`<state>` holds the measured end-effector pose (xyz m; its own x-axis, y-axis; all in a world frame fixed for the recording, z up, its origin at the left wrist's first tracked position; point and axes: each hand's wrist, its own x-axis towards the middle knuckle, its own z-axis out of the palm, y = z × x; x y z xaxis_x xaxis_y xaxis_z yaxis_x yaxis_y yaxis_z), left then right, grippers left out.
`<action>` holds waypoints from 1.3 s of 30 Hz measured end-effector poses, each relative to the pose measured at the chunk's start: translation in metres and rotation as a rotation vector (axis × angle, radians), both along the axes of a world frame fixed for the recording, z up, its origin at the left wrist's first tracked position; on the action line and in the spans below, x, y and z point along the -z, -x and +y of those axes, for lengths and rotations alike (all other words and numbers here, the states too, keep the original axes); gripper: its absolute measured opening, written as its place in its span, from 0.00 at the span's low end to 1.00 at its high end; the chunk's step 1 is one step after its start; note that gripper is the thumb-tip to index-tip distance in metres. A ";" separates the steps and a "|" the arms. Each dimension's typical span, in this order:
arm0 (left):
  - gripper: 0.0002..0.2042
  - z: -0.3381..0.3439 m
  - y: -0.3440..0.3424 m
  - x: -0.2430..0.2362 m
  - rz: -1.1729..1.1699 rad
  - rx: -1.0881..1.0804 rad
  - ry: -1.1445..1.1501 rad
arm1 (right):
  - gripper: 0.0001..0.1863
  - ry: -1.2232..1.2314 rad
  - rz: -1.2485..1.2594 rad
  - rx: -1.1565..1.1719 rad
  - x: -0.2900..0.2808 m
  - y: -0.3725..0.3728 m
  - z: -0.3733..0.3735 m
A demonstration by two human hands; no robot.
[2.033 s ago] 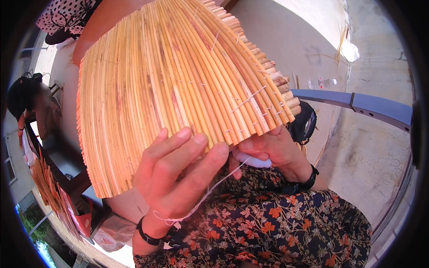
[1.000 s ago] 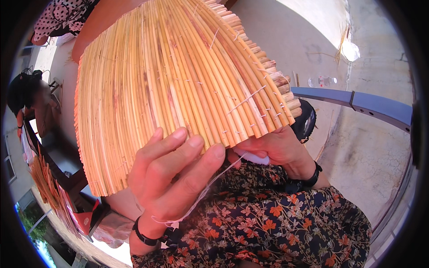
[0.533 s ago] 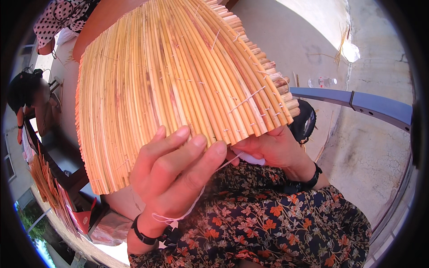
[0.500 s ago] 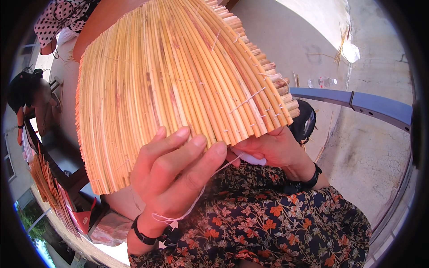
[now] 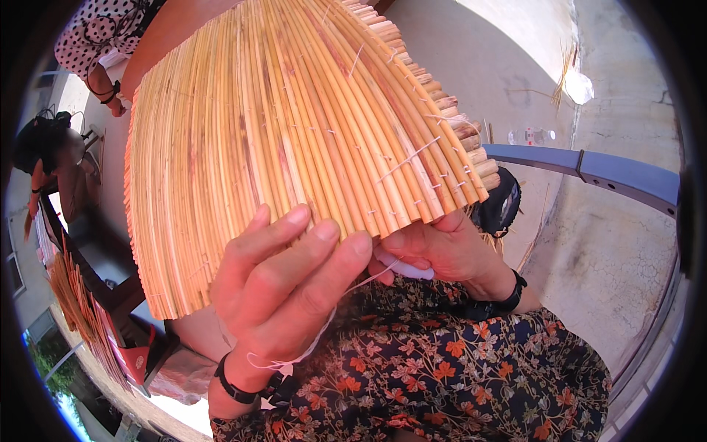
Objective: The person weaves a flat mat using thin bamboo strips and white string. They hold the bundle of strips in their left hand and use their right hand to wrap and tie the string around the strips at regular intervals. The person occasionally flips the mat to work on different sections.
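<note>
A thick mat of straight tan stalks [image 5: 258, 147], stitched with short white threads, slopes in front of me. My left hand [image 5: 291, 276] grips its near edge, fingers spread over the upper face and thumb hidden below. Just under the near right corner, my right hand [image 5: 449, 250] is closed with its fingertips partly covered by the mat. A smooth, pale lilac, rounded piece [image 5: 403, 267] shows among its fingers; its kind is unclear. A thin white thread [image 5: 324, 324] runs from there past my left palm to a loose tangle near the left wrist.
A blue-grey metal bar [image 5: 582, 163] curves in from the right. A plastic bottle [image 5: 532, 136] lies on the floor. Another person sits at the far left, and a dotted sleeve [image 5: 99, 33] shows at top left. Loose stalks [image 5: 81, 309] are piled at left.
My right hand and the lilac piece have shifted slightly down and left. The mat's right corner has moved a little to the right. At top left, the other person's hand has come into view.
</note>
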<state>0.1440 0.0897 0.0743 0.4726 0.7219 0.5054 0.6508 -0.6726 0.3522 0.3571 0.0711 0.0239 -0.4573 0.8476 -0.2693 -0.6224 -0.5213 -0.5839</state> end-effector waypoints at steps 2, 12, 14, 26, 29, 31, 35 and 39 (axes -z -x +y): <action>0.19 -0.001 0.000 0.001 0.000 0.000 0.001 | 0.11 -0.031 -0.087 0.043 -0.002 0.001 0.000; 0.19 -0.002 0.002 0.002 0.002 0.006 0.009 | 0.12 -0.034 -0.117 0.020 0.002 0.003 0.001; 0.19 -0.001 0.002 0.001 -0.003 0.004 0.003 | 0.12 0.016 -0.177 0.071 0.000 0.006 0.000; 0.17 0.000 0.005 0.002 -0.007 0.021 -0.020 | 0.11 -0.200 -0.451 0.013 -0.006 -0.001 -0.004; 0.18 -0.001 0.005 0.003 -0.002 0.017 -0.022 | 0.10 -0.203 -0.345 0.041 -0.002 0.005 -0.004; 0.18 -0.002 0.005 0.003 0.001 0.013 -0.024 | 0.09 -0.165 -0.312 0.044 -0.001 0.009 -0.004; 0.19 -0.003 0.005 0.001 0.017 0.012 0.000 | 0.09 -0.199 -0.286 0.104 0.000 0.012 -0.004; 0.19 -0.004 0.005 0.000 0.023 0.019 0.026 | 0.09 -0.100 -0.322 0.054 -0.003 0.006 -0.004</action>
<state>0.1389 0.0859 0.0747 0.4978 0.7253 0.4755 0.6462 -0.6758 0.3545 0.3508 0.0674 0.0269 -0.3160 0.8979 -0.3065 -0.4229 -0.4224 -0.8017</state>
